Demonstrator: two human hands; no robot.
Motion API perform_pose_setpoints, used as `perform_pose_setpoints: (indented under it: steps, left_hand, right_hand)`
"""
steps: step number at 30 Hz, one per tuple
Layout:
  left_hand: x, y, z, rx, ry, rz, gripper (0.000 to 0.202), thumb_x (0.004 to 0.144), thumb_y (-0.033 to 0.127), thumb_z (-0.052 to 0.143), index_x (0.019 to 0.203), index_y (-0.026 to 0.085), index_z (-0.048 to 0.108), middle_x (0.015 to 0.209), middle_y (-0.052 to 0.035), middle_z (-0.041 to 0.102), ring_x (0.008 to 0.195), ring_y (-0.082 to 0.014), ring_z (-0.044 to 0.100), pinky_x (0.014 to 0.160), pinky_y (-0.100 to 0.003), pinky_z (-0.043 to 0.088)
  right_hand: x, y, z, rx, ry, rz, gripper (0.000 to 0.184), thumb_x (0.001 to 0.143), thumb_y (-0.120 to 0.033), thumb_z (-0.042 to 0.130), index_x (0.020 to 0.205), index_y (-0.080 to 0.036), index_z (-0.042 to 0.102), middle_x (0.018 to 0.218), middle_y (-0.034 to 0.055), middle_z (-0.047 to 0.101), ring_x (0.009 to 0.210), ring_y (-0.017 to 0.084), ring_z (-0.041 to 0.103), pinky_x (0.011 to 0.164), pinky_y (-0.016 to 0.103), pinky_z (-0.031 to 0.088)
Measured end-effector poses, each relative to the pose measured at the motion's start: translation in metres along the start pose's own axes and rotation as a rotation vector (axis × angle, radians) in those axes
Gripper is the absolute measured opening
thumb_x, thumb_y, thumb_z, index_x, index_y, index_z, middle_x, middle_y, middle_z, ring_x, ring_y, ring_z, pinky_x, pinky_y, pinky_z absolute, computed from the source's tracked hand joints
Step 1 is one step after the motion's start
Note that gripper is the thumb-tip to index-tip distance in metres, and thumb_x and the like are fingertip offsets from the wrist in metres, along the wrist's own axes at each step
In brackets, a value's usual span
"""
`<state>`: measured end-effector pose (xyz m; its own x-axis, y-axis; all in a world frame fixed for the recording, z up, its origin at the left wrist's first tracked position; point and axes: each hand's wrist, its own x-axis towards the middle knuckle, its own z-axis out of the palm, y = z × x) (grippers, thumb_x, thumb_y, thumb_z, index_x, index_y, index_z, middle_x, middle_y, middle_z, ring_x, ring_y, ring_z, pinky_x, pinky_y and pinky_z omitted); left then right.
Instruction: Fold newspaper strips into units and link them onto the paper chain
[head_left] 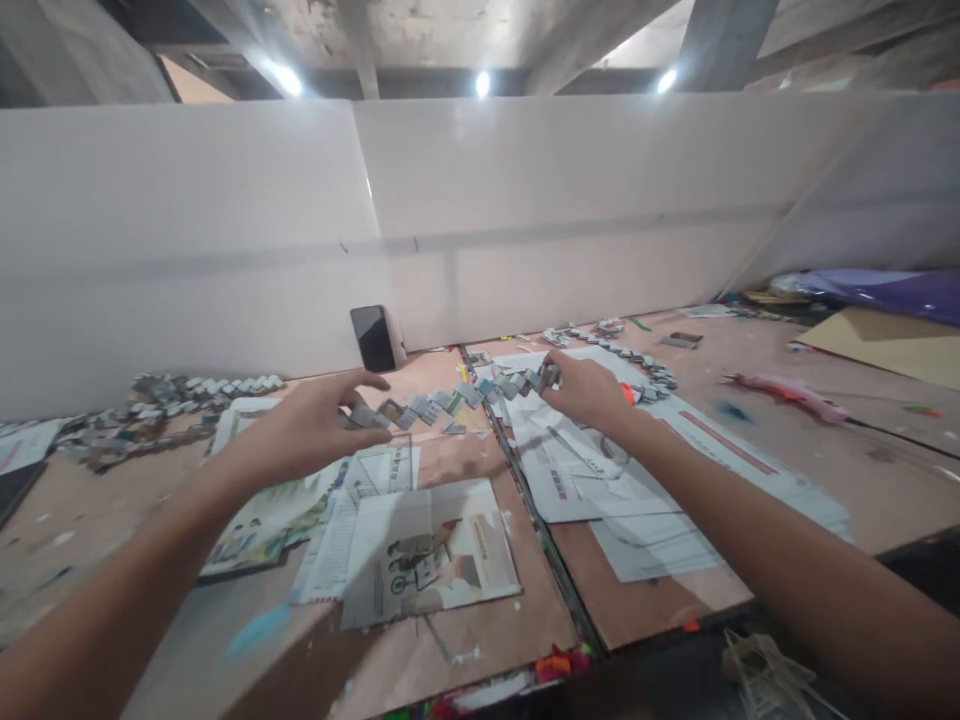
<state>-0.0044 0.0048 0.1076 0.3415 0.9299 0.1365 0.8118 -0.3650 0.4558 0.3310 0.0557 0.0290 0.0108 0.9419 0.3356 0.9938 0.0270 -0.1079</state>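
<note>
A zigzag chain of folded paper [450, 400] stretches between my two hands above the table. My right hand [585, 392] pinches its right end between thumb and fingertips. Its left end lies within my left hand [311, 422], where the index finger sticks out and the lower fingers curl by the chain. Beneath it lie a printed leaflet [435, 550] with drawn figures and, to the right, white printed sheets [570, 470]. Another folded-paper chain [652, 372] curves along the table behind my right hand.
A heap of folded-paper chains [161, 405] lies at the far left. A phone [373, 338] leans on the white partition [562, 220]. At right are a pink glue gun [791, 397] with a cord and a tan sheet [889, 340]. A dark gap [536, 515] runs between the tabletops.
</note>
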Motion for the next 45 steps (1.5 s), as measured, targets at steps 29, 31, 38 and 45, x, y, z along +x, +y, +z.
perform_pose_setpoints:
  steps: [29, 31, 38, 45]
  left_hand:
    - [0.012, -0.013, 0.113, -1.319, -0.132, -0.116, 0.042, 0.073, 0.012, 0.069, 0.115, 0.015, 0.062, 0.106, -0.0101, 0.068, 0.084, -0.0158, 0.065, 0.084, -0.033, 0.049]
    - [0.009, -0.022, 0.106, -1.323, -0.042, -0.139, 0.037, 0.072, 0.016, 0.071, 0.109, 0.014, 0.065, 0.102, -0.0090, 0.069, 0.079, -0.0141, 0.064, 0.081, -0.031, 0.050]
    - [-0.038, -0.073, 0.040, -1.290, 0.194, -0.347, 0.027, 0.074, 0.014, 0.070, 0.099, 0.024, 0.069, 0.087, 0.0013, 0.072, 0.081, -0.0140, 0.063, 0.073, -0.023, 0.053]
    - [-0.075, -0.095, 0.011, -1.144, 0.480, -0.510, 0.025, 0.071, 0.009, 0.064, 0.087, 0.029, 0.070, 0.075, 0.0082, 0.071, 0.066, -0.0133, 0.059, 0.052, -0.021, 0.053]
  right_hand:
    - [0.006, 0.083, 0.015, 0.013, 0.110, 0.170, 0.065, 0.076, -0.044, 0.054, 0.132, -0.016, 0.039, 0.088, 0.0118, 0.068, 0.082, 0.031, 0.064, 0.063, 0.032, 0.041]
    - [0.004, 0.082, 0.024, -0.029, 0.105, 0.197, 0.063, 0.076, -0.045, 0.053, 0.130, -0.014, 0.042, 0.088, 0.0137, 0.068, 0.081, 0.031, 0.064, 0.063, 0.032, 0.041]
    - [-0.026, 0.064, 0.029, -0.136, -0.145, 0.097, 0.048, 0.081, -0.045, 0.047, 0.122, -0.019, 0.052, 0.089, 0.0151, 0.069, 0.085, 0.032, 0.065, 0.064, 0.034, 0.040]
    - [-0.046, 0.024, 0.029, -0.179, -0.208, -0.018, 0.045, 0.086, -0.046, 0.041, 0.122, -0.022, 0.053, 0.089, 0.0149, 0.070, 0.085, 0.032, 0.066, 0.063, 0.033, 0.040]
